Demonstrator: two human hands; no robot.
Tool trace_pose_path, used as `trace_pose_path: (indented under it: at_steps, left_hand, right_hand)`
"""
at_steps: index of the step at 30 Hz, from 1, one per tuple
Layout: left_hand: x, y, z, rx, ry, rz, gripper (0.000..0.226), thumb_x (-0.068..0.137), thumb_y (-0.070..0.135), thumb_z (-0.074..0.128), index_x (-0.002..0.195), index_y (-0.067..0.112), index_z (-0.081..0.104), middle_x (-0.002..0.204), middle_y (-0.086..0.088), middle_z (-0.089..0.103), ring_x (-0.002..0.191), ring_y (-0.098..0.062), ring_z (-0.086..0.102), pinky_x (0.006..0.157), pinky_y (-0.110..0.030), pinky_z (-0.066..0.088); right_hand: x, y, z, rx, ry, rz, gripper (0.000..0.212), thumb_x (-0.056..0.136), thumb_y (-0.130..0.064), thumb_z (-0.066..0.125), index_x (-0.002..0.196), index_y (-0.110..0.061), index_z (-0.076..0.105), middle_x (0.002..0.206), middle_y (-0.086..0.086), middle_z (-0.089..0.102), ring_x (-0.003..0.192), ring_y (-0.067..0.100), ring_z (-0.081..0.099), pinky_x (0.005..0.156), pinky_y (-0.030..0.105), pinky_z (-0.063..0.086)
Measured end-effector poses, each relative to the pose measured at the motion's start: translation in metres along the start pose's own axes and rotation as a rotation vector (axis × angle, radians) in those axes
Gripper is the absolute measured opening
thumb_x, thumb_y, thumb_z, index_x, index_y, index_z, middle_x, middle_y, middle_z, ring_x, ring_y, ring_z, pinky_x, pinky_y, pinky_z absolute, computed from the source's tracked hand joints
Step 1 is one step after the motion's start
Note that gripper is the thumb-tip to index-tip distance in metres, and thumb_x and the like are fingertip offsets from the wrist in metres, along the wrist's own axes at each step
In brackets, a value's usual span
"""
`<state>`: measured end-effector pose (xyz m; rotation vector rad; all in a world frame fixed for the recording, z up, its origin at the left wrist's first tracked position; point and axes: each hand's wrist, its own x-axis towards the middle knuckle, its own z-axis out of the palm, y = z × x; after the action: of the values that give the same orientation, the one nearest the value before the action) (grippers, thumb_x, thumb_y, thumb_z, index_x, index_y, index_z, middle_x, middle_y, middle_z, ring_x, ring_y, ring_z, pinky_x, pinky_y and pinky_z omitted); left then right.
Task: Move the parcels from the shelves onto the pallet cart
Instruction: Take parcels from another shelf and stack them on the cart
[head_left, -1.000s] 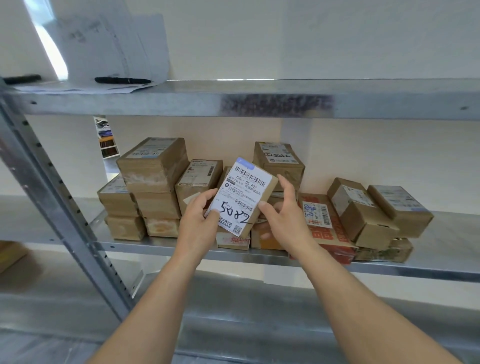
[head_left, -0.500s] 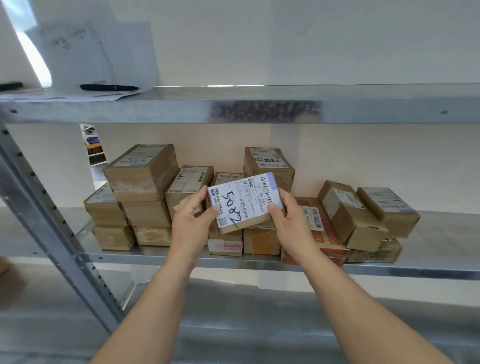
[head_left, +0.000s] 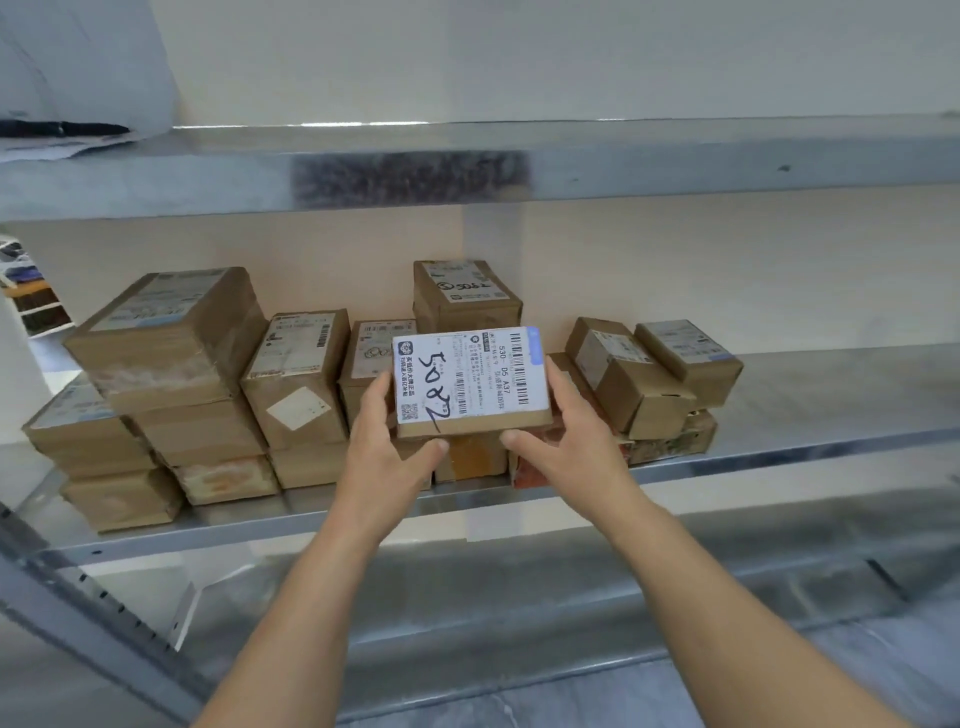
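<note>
Forearms are reaching up and forward, the left hand (head_left: 385, 451) and right hand (head_left: 567, 446) closing on opposite ends of one labelled parcel (head_left: 470, 382). Thumbs are pressing along its near lower edge, and the fingers are wrapping round the short ends. The parcel is lying roughly level, long axis running left to right, equally near both hands, in front of the stacked parcels (head_left: 171, 353) sitting on the metal shelf (head_left: 831, 389). No pallet cart is showing, so drawing the parcel back toward the body is looking likely.

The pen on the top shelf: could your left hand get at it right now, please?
Probably not: the left hand grips the parcel with the right hand, and the pen lies higher, far left.
</note>
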<state>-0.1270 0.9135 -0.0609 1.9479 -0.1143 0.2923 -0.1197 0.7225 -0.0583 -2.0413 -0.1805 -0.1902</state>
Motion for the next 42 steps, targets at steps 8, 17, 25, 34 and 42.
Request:
trace_pose_path:
  at_steps: [8, 17, 25, 34, 42]
  left_hand:
    - [-0.008, -0.008, 0.028, -0.002, -0.129, 0.040, 0.087, 0.081, 0.008, 0.070, 0.149, 0.033, 0.021, 0.135, 0.010, 0.037, 0.121, 0.006, 0.039, 0.111, -0.034, 0.034]
    - [-0.025, 0.019, 0.076, -0.004, -0.232, 0.075, 0.083, 0.084, 0.018, 0.069, 0.149, 0.037, 0.020, 0.145, 0.018, 0.033, 0.123, 0.017, 0.031, 0.093, 0.001, 0.026]
    - [-0.045, 0.065, 0.157, 0.000, -0.301, 0.141, 0.080, 0.084, 0.023, 0.069, 0.145, 0.045, 0.023, 0.147, 0.016, 0.037, 0.132, -0.001, 0.035, 0.111, -0.030, 0.030]
    - [-0.080, 0.116, 0.283, -0.127, -0.408, 0.184, 0.079, 0.083, 0.014, 0.070, 0.147, 0.034, 0.028, 0.145, 0.017, 0.037, 0.117, 0.021, 0.036, 0.084, 0.004, 0.032]
    - [-0.118, 0.158, 0.379, -0.236, -0.534, 0.202, 0.076, 0.083, 0.009, 0.069, 0.145, 0.034, 0.031, 0.132, 0.019, 0.052, 0.113, 0.013, 0.048, 0.079, 0.001, 0.040]
  right_hand:
    - [-0.032, 0.019, -0.018, -0.010, 0.086, 0.068, 0.085, 0.071, -0.050, 0.065, 0.145, -0.045, 0.025, 0.136, -0.014, 0.047, 0.127, 0.005, 0.044, 0.105, 0.042, 0.042]
    - [-0.065, 0.044, -0.077, 0.032, 0.142, 0.036, 0.070, 0.088, -0.019, 0.066, 0.117, -0.068, 0.026, 0.119, -0.032, 0.052, 0.115, -0.005, 0.051, 0.089, 0.011, 0.043]
    - [-0.100, 0.077, -0.164, 0.048, 0.238, 0.052, 0.070, 0.086, -0.019, 0.068, 0.120, -0.066, 0.028, 0.122, -0.023, 0.058, 0.114, 0.001, 0.055, 0.100, 0.026, 0.046]
    - [-0.162, 0.137, -0.276, 0.075, 0.376, 0.093, 0.072, 0.083, -0.021, 0.070, 0.128, -0.064, 0.033, 0.129, -0.010, 0.056, 0.118, 0.006, 0.054, 0.104, 0.039, 0.044]
    - [-0.222, 0.170, -0.357, 0.033, 0.496, 0.118, 0.072, 0.086, -0.015, 0.069, 0.119, -0.066, 0.030, 0.119, -0.029, 0.058, 0.112, -0.007, 0.054, 0.095, 0.016, 0.044]
